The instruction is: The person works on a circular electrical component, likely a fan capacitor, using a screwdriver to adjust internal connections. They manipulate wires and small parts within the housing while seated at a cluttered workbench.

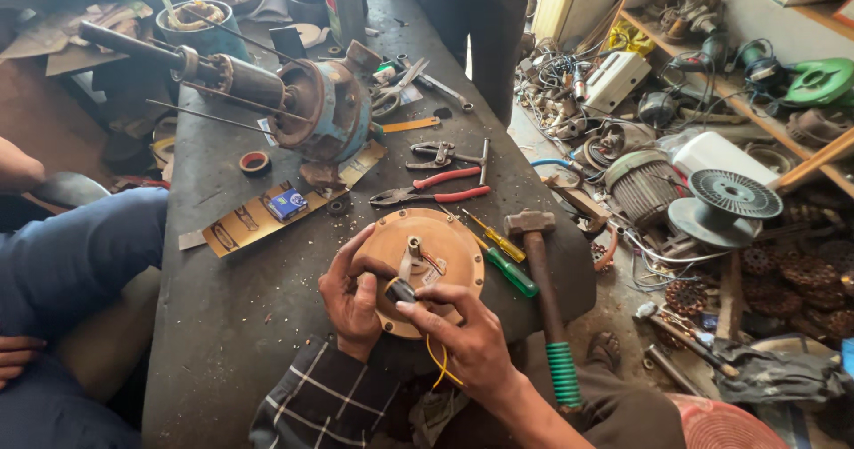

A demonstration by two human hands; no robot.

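My left hand [351, 293] grips the round tan motor cover [425, 267] at the near tabletop [222, 324] edge; my right hand [463, 333] pinches a small dark capacitor [400, 291] on yellow wires [438, 360]. I judge a tug could snap those wires, or tip the cover off. Both wrists angle inward, fingers curled.

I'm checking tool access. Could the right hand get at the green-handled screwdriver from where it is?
Probably yes: the green-handled screwdriver lies bare on the bench beside the round plate, close to the right hand, nothing between; but its fingers hold a small dark part.
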